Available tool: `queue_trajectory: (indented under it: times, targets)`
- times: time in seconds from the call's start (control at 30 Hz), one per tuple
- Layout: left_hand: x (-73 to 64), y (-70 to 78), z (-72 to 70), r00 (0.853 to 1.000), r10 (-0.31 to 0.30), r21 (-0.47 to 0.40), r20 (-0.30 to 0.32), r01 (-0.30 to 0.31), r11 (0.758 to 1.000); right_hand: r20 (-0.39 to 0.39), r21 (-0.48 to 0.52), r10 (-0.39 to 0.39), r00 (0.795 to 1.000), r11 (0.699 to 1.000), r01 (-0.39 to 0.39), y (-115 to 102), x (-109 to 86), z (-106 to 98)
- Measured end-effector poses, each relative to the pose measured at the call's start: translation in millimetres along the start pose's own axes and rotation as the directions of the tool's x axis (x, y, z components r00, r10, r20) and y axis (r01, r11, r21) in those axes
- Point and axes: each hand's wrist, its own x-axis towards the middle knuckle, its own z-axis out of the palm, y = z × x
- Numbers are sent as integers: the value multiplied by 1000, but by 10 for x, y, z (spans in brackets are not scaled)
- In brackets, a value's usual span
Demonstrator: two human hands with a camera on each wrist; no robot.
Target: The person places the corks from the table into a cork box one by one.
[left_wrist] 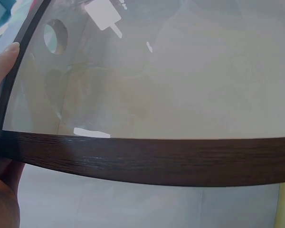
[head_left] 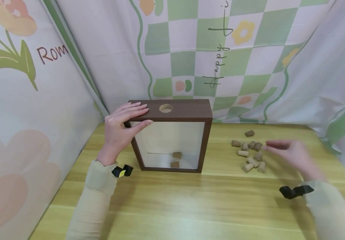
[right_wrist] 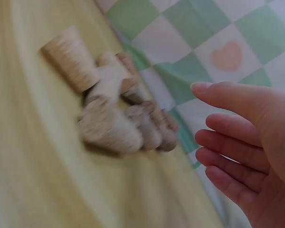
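A dark brown wooden box frame [head_left: 173,111] with a clear front and a round hole [head_left: 166,108] in its top stands upright on the table. Two corks [head_left: 177,155] lie inside at the bottom. My left hand [head_left: 124,124] holds the box's upper left corner, fingers over the top and thumb along the front edge. In the left wrist view, the clear pane [left_wrist: 180,85] fills most of the picture. To the right, my right hand [head_left: 293,155] hovers just beside a loose pile of corks [head_left: 252,161]. In the right wrist view, its fingers [right_wrist: 232,142] are extended and hold nothing.
The wooden table [head_left: 172,203] carries the box and the several scattered corks. A single cork [head_left: 249,133] lies farther back. Behind hangs a green and white checked curtain [head_left: 184,63], with a printed cloth [head_left: 19,140] on the left side.
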Motion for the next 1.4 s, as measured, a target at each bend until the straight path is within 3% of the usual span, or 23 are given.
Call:
queue_trajectory:
  times: [0.23,0.53,0.73,1.2,1.4]
  targets:
    - [6,7,1,1000,0,-5,9,0,1000,36,15,-14,999,1000,13,115,-40,133]
    - [10,9,-7,1000,11,-3,14,-11,1000,27,23,-19,999,1000,18,149,-51,233]
    - [4,10,4,1000,5,-13,1,-5,1000,10,1,-30,1000,1000,30,156,-33,261]
    - [4,1,2,1000,4,-14,4,-4,1000,66,11,-19,998,1000,18,88,-52,272]
    - [2,1,2,1000,-1,-15,4,1,1000,41,13,-29,999,1000,28,114,-64,293]
